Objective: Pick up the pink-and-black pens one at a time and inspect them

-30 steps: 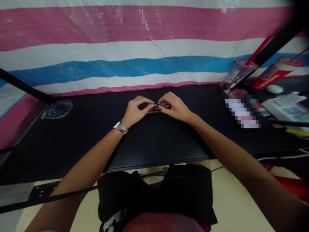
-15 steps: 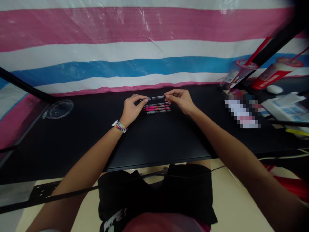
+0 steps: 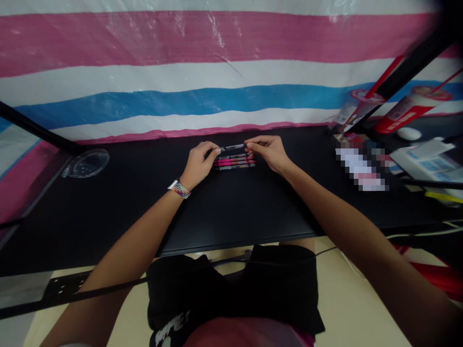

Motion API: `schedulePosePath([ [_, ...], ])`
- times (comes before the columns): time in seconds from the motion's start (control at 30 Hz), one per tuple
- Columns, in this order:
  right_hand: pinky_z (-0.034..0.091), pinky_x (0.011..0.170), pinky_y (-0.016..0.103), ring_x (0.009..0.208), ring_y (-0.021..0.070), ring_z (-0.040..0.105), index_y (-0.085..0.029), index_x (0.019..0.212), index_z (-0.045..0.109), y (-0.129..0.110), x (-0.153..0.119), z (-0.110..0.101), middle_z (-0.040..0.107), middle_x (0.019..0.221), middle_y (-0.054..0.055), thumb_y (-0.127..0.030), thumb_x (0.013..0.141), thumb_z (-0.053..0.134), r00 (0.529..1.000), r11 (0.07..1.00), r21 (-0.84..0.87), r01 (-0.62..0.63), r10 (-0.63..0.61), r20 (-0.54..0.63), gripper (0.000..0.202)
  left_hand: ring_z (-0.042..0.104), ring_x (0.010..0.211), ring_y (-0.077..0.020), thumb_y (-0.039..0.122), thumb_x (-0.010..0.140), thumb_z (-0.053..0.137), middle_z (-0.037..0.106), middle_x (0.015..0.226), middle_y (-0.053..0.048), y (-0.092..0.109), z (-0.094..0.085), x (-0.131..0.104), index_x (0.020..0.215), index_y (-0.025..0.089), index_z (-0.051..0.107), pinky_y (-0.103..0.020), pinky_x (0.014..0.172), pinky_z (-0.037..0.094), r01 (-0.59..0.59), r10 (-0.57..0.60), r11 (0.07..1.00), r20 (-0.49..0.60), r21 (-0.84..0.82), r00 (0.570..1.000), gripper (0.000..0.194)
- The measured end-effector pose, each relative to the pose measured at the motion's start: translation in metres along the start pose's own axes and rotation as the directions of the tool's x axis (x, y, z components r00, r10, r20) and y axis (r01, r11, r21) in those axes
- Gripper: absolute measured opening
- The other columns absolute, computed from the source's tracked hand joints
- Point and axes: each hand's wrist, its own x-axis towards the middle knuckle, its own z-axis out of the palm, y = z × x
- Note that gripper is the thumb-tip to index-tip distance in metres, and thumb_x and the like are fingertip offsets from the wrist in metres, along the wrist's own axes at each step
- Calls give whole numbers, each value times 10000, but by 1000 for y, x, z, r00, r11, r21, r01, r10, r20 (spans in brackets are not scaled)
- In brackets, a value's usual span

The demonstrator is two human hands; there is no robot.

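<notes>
A dark pen (image 3: 233,147) with a pale barrel lies between my two hands, pinched at both ends. My left hand (image 3: 201,161) grips its left end between thumb and fingers. At the other end, the fingertips of my right hand (image 3: 268,150) close on the pen. Just below it, several pens (image 3: 235,163) form a row on the black desk (image 3: 231,207), side by side and lengthwise across my view. One of them is bright pink; the others look grey and black. My fingers hide the tips of the held pen.
A clear plastic lid (image 3: 88,163) lies at the left. On the right stand a clear cup (image 3: 358,112) and a red-and-white cup (image 3: 412,112), both with straws. Near them are a white mouse (image 3: 409,133) and a white packet (image 3: 427,156). A striped sheet (image 3: 202,103) hangs behind the desk.
The held pen has come down slightly toward the row, with both hands still on it. The row of pens looks unchanged.
</notes>
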Motion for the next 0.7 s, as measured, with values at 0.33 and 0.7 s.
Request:
schedulePosePath([
  [0.33, 654, 832, 398, 812, 206, 745, -196, 916, 897, -6, -3, 0, 829, 868, 91, -396, 761, 1011, 991, 981, 145, -131, 130, 13, 278, 688, 1006, -275, 443, 1126, 662, 773, 1062, -80, 5, -8, -2, 1156, 229, 764, -470, 1009, 543, -253, 244, 947, 66, 197, 967, 239],
  [0.7, 669, 873, 450, 802, 226, 757, -189, 951, 886, -5, -8, 8, 839, 908, 97, -374, 724, 1013, 993, 986, 116, -121, 121, 4, 319, 674, 867, -257, 393, 1143, 597, 753, 888, -72, 2, -10, 0, 1056, 228, 827, -446, 888, 551, -232, 218, 962, 110, 145, 970, 295],
])
